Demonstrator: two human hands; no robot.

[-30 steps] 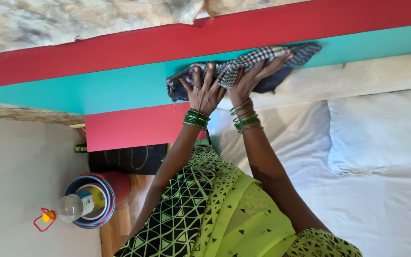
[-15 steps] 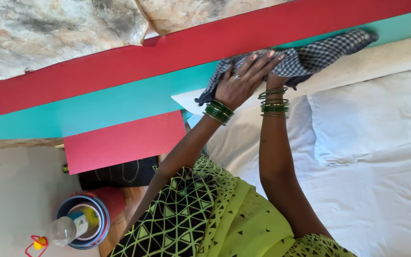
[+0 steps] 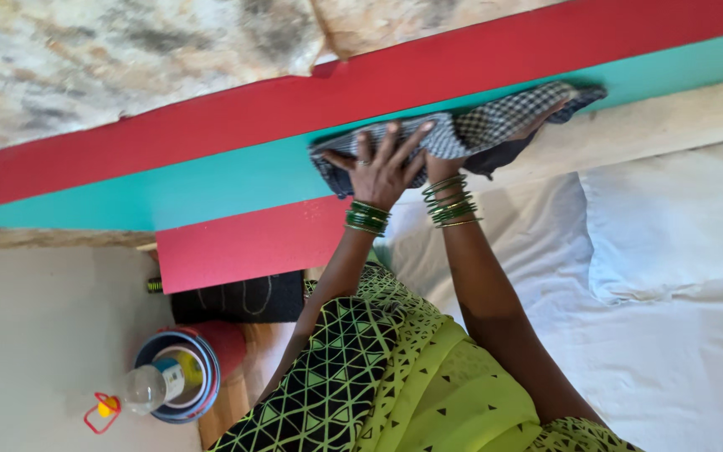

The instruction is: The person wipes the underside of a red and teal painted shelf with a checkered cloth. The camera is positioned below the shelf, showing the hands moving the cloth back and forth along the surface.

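Observation:
A black-and-white checked cloth (image 3: 495,125) lies stretched along a teal painted band (image 3: 228,180) of the wall, just under a red band (image 3: 462,63). My left hand (image 3: 382,163) rests flat on the cloth's left end with its fingers spread. My right hand (image 3: 537,117) is mostly wrapped in the cloth's right part, and only its fingertips show. Green bangles sit on both wrists.
A white bed sheet (image 3: 671,368) and a white pillow (image 3: 679,218) lie to the right. A red panel (image 3: 244,247) and a dark mat (image 3: 236,297) sit below the teal band. Stacked bowls with a plastic bottle (image 3: 156,385) stand on the pale floor at lower left.
Both hands slid the cloth along the teal band toward the pillow side, then back toward the red panel. My left hand's fingers now lie spread flat.

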